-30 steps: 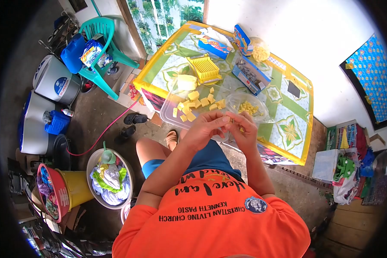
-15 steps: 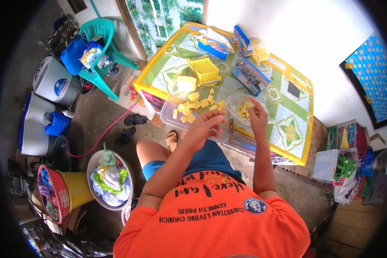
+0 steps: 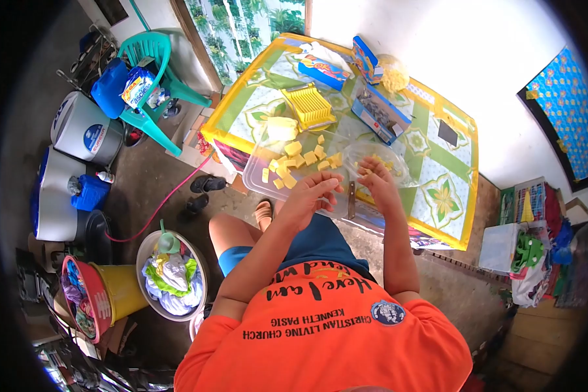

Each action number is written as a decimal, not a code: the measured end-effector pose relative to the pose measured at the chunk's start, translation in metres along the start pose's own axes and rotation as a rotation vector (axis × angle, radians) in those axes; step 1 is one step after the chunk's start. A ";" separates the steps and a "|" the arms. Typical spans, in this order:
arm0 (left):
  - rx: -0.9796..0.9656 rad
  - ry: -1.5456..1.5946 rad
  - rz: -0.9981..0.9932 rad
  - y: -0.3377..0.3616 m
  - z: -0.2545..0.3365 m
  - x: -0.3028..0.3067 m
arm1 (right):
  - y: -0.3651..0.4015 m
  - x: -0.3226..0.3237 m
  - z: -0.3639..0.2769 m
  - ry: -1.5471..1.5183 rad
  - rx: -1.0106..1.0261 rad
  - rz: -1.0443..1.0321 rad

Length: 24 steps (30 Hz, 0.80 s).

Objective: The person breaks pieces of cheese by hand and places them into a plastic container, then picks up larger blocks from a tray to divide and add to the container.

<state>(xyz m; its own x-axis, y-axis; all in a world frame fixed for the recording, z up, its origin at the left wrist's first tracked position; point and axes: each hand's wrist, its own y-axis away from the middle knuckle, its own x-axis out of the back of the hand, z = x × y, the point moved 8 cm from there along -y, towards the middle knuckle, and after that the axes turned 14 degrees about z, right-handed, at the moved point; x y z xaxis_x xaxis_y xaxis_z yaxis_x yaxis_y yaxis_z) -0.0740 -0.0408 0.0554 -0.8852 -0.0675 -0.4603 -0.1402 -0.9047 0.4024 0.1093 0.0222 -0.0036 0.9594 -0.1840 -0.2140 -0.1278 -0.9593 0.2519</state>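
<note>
Both of my hands are raised over the table's near edge. My left hand (image 3: 313, 196) has its thumb and fingertips closed together beside a clear plastic tray (image 3: 251, 171) holding chunky yellow cubes (image 3: 293, 161). A larger pale-yellow block (image 3: 282, 129) rests at the tray's far side. My right hand (image 3: 379, 183) has its fingers bent together at the near rim of a clear plastic bowl (image 3: 408, 175); small yellow pieces (image 3: 389, 163) lie inside. What either hand pinches is too small to make out. Between the hands, a brown handle (image 3: 351, 199) lies at the tray's edge.
On the patterned tablecloth (image 3: 441, 202) stand a yellow slotted rack (image 3: 309, 106), blue boxes (image 3: 380, 114), a tub of yellow shreds (image 3: 394, 73) and a dark flat object (image 3: 447, 132). A laundry basin (image 3: 171, 310) and green chair (image 3: 153, 124) are at left.
My right hand has moved left and down from over the bowl toward its near rim, closer to my left hand. My left hand has barely shifted.
</note>
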 end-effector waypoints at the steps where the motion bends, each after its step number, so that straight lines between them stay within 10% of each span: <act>1: -0.003 -0.002 0.002 0.000 0.000 0.000 | 0.005 -0.010 0.002 -0.075 -0.051 -0.085; 24: -0.165 -0.090 0.048 -0.002 0.006 0.006 | 0.092 -0.086 -0.065 0.122 0.400 -0.314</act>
<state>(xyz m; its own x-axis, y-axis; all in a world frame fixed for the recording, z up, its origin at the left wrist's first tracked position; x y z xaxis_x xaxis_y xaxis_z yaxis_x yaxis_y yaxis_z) -0.0818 -0.0371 0.0561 -0.9262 -0.0815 -0.3680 -0.0283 -0.9585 0.2836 0.0316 -0.0362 0.0993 0.9862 0.1288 -0.1036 0.1072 -0.9755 -0.1923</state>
